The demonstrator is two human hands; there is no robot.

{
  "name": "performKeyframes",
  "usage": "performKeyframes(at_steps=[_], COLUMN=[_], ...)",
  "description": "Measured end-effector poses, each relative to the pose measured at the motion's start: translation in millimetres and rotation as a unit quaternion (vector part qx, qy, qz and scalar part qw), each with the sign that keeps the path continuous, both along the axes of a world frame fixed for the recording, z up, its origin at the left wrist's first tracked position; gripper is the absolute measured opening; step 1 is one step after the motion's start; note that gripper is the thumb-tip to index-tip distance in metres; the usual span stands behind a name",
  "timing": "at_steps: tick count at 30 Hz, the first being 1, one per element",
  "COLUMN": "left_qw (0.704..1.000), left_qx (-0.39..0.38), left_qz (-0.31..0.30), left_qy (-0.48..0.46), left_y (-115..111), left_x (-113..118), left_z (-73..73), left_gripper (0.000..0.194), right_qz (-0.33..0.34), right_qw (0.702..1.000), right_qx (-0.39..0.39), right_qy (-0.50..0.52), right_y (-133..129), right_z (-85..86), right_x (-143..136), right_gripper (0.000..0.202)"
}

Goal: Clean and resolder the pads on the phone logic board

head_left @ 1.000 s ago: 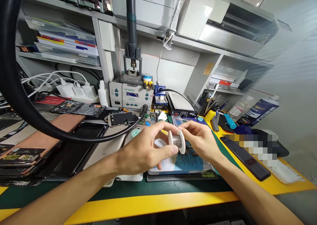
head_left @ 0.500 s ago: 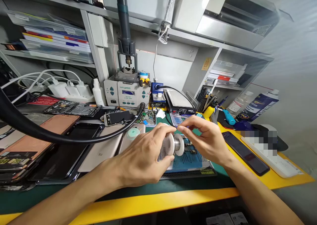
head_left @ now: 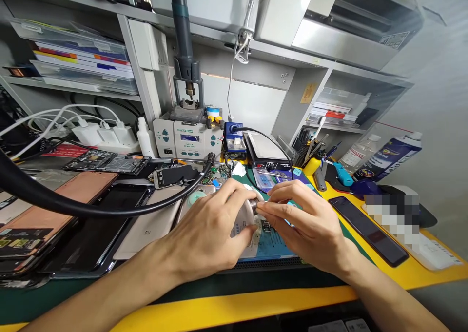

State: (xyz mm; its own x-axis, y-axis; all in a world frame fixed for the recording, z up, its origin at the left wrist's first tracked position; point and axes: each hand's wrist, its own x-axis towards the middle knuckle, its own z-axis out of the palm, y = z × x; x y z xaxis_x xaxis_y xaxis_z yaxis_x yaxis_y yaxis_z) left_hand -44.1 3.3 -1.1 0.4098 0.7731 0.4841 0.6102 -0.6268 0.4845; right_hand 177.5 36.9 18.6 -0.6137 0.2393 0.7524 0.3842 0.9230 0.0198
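Observation:
My left hand [head_left: 212,229] grips a small white spool of solder wire [head_left: 245,217] over the middle of the bench. Its white flange shows between my thumb and fingers. My right hand [head_left: 303,224] comes in from the right, and its thumb and forefinger pinch at the grey wound core of the spool. Both hands hover just above a blue repair mat [head_left: 272,242] that lies on a black perforated pad. Most of the spool is hidden by my fingers.
A soldering station [head_left: 188,139] stands at the back centre with a black hose [head_left: 73,203] curving across the left. Phone screens and back covers [head_left: 73,210] crowd the left side. A black phone [head_left: 367,229] lies on the yellow mat at right, near tools and bottles.
Both hands sank lower toward the blue mat with the spool. My right fingers closed in on the spool's core, and more of the spool is now covered.

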Motion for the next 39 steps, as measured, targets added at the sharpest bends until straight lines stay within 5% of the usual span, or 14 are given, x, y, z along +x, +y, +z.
performKeyframes(at_steps=[20, 29, 39], left_qw=[0.973, 0.907, 0.804], left_qx=[-0.162, -0.306, -0.426], left_qz=[-0.004, -0.032, -0.056], left_qy=[-0.164, -0.289, -0.41], left_y=[1, 6, 11], left_x=[2, 3, 2], left_z=[8.0, 3.0, 16.2], left_gripper=[0.026, 0.039, 0.04], right_qz=[-0.004, -0.03, -0.029], right_qw=[0.999, 0.998, 0.995], right_qx=[0.052, 0.043, 0.091], right_qy=[-0.013, -0.03, -0.027], right_y=[1, 0, 3], right_z=[-2.7, -1.6, -2.7], right_x=[-1, 0, 0], right_gripper=[0.019, 0.018, 0.024])
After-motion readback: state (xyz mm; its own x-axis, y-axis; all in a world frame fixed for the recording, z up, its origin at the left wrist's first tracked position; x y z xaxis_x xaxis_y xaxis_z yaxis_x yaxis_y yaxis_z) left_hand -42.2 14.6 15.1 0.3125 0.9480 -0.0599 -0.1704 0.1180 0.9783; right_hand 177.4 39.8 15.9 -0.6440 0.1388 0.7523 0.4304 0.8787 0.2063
